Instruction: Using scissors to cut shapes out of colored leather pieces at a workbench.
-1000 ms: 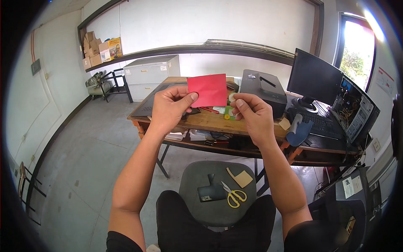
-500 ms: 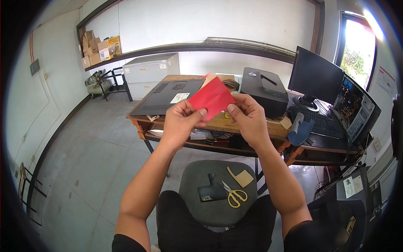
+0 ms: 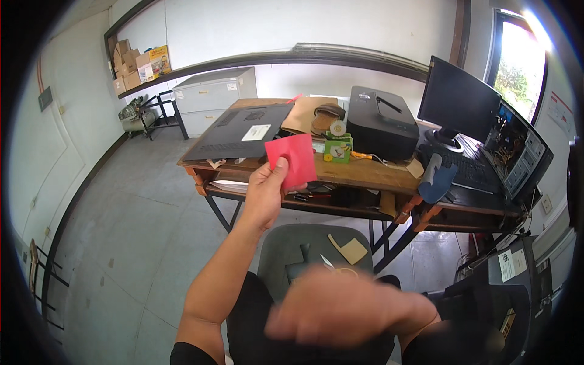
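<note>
Between thumb and fingers, my left hand (image 3: 263,198) pinches a small red rectangular sheet (image 3: 298,159) in front of the desk. My right hand (image 3: 340,307) is low over my lap, apart from the sheet and smeared by motion, so its fingers cannot be made out. Behind it, on the grey chair seat (image 3: 277,243), lie scissors (image 3: 326,261), mostly hidden. A dark cut piece (image 3: 296,271) and a tan cut piece (image 3: 353,250) with a thin strip sit beside them.
The wooden desk (image 3: 365,177) holds a black flat panel (image 3: 243,131), a brown sheet, a tape roll (image 3: 337,128), a green box (image 3: 336,150) and a black printer (image 3: 383,128). To the right stand a monitor (image 3: 459,100) and an opened computer case (image 3: 520,152).
My right hand has let go of the red sheet and dropped toward my lap, now covering most of the scissors. My left hand keeps the sheet, now turned more upright.
</note>
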`<action>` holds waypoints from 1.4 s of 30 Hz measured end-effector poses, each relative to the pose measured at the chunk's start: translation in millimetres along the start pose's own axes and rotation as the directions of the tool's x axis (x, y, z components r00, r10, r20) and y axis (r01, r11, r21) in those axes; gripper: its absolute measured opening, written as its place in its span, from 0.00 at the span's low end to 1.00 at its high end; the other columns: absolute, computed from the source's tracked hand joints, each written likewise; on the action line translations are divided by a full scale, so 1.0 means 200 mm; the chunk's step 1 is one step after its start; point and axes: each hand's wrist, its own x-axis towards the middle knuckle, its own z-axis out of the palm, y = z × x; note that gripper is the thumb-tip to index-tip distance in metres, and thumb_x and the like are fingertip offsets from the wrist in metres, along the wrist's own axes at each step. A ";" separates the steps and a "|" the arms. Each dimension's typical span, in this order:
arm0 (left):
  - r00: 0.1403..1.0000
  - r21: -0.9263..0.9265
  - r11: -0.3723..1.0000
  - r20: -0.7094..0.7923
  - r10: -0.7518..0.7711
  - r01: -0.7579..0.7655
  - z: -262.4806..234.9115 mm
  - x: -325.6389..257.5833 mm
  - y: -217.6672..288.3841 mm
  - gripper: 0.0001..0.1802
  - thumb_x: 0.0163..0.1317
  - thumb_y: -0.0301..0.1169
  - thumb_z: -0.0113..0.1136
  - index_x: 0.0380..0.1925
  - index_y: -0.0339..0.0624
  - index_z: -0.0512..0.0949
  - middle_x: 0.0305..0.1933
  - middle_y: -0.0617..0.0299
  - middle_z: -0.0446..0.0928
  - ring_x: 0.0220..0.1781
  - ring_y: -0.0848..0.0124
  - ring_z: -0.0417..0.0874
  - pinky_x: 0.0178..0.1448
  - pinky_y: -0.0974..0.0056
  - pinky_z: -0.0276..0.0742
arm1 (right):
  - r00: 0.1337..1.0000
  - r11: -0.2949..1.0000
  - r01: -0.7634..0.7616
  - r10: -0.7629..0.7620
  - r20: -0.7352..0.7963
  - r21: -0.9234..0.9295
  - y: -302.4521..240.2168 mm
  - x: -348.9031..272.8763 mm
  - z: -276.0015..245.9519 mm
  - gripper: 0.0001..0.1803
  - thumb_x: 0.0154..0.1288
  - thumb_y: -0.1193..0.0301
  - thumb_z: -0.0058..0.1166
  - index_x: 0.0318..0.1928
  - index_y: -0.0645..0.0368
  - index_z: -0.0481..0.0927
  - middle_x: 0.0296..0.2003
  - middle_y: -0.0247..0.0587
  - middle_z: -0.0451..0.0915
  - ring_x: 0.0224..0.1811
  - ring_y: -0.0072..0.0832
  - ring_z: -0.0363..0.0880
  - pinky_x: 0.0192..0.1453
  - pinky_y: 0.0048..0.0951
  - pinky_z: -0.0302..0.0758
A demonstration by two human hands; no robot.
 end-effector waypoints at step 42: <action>0.953 -0.205 0.969 -0.237 -0.186 0.138 -0.17 -0.28 -0.10 0.15 0.64 0.34 0.49 0.45 0.34 0.70 0.40 0.53 0.76 0.42 0.59 0.81 0.39 0.64 0.83 | 0.126 -0.029 -0.822 0.965 -0.232 -0.569 0.88 -1.21 0.52 0.27 0.44 0.62 0.63 0.45 0.62 0.73 0.45 0.49 0.72 0.48 0.44 0.72 0.51 0.39 0.69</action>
